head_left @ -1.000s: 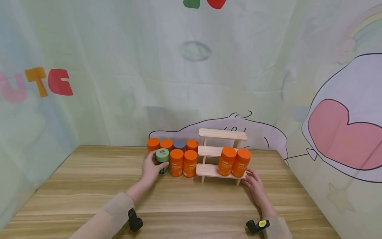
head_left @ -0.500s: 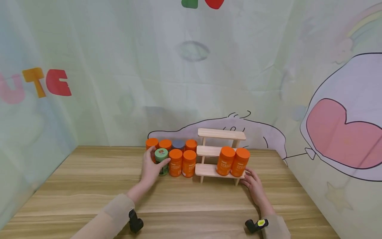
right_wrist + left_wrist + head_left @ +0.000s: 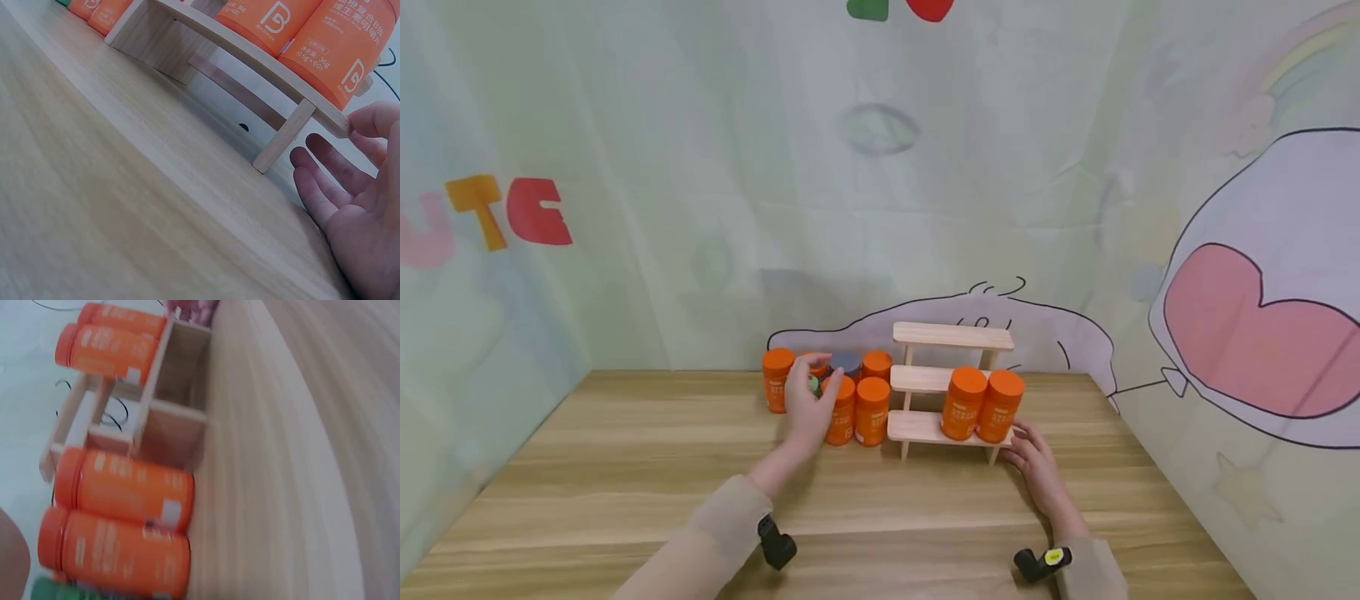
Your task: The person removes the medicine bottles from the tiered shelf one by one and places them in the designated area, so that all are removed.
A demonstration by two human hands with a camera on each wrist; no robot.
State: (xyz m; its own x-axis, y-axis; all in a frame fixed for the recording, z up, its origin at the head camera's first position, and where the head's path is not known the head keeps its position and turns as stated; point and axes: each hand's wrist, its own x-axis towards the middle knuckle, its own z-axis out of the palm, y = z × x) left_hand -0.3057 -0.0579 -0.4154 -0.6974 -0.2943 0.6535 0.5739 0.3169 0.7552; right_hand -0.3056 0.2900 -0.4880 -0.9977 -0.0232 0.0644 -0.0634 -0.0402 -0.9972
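Observation:
My left hand is over the group of tablet bottles, thumb and fingers spread apart above the lids with nothing gripped. It mostly covers the green bottle, whose lid peeks out between the fingers in the head view. The thumb overlaps the lid of a front orange bottle; another orange bottle stands to its right. My right hand touches the right end of the lowest step of a three-step wooden stand, its lower fingers loosely bent beneath. Two orange bottles stand side by side on that step.
Behind the front bottles is a back row: an orange bottle at the left end, a blue-lidded bottle and an orange bottle near the stand. A printed curtain hangs behind the wooden table.
My left hand has come away from around the green bottle and moved right and slightly up, across the lids. The right hand stays at the stand's end. The head view has shifted slightly.

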